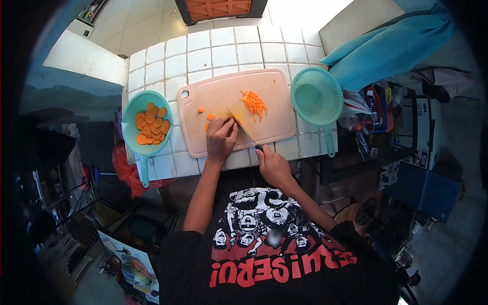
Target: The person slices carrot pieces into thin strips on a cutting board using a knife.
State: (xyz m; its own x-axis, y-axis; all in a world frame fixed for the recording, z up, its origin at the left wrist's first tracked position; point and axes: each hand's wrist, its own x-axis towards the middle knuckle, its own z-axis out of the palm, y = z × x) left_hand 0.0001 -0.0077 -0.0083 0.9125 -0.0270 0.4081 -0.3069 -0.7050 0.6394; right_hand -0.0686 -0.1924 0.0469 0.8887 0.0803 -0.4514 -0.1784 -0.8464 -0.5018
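Observation:
A pink cutting board [198,140] lies on the white tiled counter. My right hand [273,166] is closed around the black handle of a knife [245,130], whose blade slants up and left over the board. Curled fingers of my left hand [222,136] press down on a carrot piece beside the blade, mostly hidden by the fingers. A pile of carrot strips [253,104] lies to the right of the blade. Left of my left hand are a small carrot piece [200,110] and a carrot slice [210,117].
A teal handled strainer [127,133] with several carrot slices stands left of the board. Another teal strainer [316,96] stands to its right. Blue cloth [391,48] hangs at the upper right. A red plastic bag [127,170] hangs by the counter's left edge.

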